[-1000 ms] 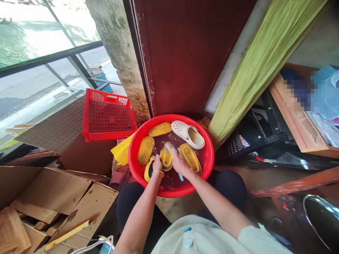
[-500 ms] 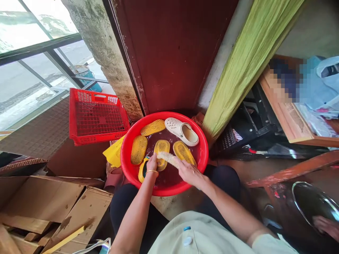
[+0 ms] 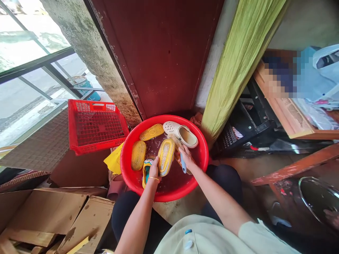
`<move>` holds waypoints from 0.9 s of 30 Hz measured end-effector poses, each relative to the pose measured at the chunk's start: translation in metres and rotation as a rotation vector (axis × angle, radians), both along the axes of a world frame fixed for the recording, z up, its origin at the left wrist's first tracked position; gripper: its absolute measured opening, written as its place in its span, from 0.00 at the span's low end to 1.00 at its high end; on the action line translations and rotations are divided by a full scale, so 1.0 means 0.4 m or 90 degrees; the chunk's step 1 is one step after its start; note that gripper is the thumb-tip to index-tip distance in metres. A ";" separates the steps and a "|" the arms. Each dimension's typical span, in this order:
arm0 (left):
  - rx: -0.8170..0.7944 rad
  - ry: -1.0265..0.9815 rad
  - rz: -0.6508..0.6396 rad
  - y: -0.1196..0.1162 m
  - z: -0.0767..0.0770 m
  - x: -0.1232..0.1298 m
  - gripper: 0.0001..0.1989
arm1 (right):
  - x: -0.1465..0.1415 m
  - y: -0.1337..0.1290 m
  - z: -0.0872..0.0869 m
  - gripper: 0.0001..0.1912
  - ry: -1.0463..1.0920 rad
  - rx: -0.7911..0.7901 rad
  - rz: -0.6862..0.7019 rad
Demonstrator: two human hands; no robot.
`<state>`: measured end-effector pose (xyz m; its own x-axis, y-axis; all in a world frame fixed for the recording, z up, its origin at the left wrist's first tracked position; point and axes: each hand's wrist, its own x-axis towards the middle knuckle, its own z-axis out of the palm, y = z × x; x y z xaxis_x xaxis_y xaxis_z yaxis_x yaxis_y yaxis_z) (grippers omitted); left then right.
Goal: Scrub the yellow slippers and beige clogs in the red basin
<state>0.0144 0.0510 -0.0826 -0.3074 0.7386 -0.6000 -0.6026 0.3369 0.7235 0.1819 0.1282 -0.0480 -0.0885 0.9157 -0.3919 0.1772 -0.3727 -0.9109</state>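
Note:
A red basin [image 3: 126,165] of dark water stands between my knees. My left hand [image 3: 154,168] is closed on the edge of a yellow-soled shoe [image 3: 166,155], its patterned sole turned up. In my right hand [image 3: 187,158] is a scrubbing brush [image 3: 183,163] with a blue handle; its pale bristles are beside the shoe, near a white clog [image 3: 182,133]. Two more yellow soles lie along the basin's left and far sides, one sole [image 3: 138,155] and another sole [image 3: 152,132]. A colourful yellow shoe [image 3: 146,173] sits by my left wrist. Another yellow sole is mostly hidden behind my right hand.
To the left are a red plastic crate [image 3: 97,127], a yellow cloth or bag [image 3: 114,158] and cardboard boxes [image 3: 45,208]. A dark red door [image 3: 159,56] stands ahead, with a green curtain [image 3: 233,63] beside it. A wooden table [image 3: 293,120] is at right.
The shoe in my left hand is now raised and tilted, with whitish suds on its sole. My right hand has turned the brush, bringing its blue handle into view.

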 end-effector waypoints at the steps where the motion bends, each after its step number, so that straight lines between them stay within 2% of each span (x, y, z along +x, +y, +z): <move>1: 0.011 0.016 -0.018 -0.001 0.002 0.002 0.21 | -0.004 -0.004 0.006 0.28 0.057 -0.012 -0.013; 3: 0.049 0.106 -0.048 -0.005 0.007 0.007 0.23 | -0.017 -0.009 0.023 0.30 0.142 -0.019 -0.027; 6: 0.105 0.270 -0.103 -0.014 0.010 0.015 0.26 | -0.040 -0.016 0.048 0.34 0.178 0.004 -0.030; 8: 0.133 0.365 -0.119 -0.019 0.008 0.021 0.32 | -0.049 -0.023 0.058 0.36 0.158 0.040 -0.025; 10: 0.170 0.468 -0.121 -0.023 0.004 0.027 0.42 | -0.052 -0.032 0.061 0.38 0.110 0.078 -0.023; 13: 0.220 0.572 -0.180 -0.025 0.000 0.033 0.56 | -0.048 -0.044 0.062 0.37 0.014 0.121 0.020; 15: 0.250 0.573 -0.199 -0.023 0.000 0.034 0.58 | -0.043 -0.051 0.067 0.33 -0.047 0.179 0.072; 19: 0.317 0.553 -0.160 -0.017 0.008 0.029 0.64 | -0.023 -0.075 0.084 0.27 -0.127 0.364 0.180; 21: 0.317 0.537 -0.154 -0.016 0.011 0.026 0.62 | -0.005 -0.099 0.087 0.26 -0.143 0.435 0.232; 24: 0.302 0.501 -0.144 -0.017 0.008 0.027 0.55 | 0.026 -0.151 0.082 0.28 -0.176 0.506 0.263; 27: 0.308 0.489 -0.146 -0.018 -0.002 0.032 0.54 | 0.056 -0.212 0.075 0.29 -0.213 0.538 0.254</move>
<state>0.0271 0.0439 -0.0832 -0.3078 0.9466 0.0960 0.1432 -0.0537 0.9882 0.2045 0.0434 -0.0180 -0.4555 0.8328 0.3145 0.4445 0.5189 -0.7302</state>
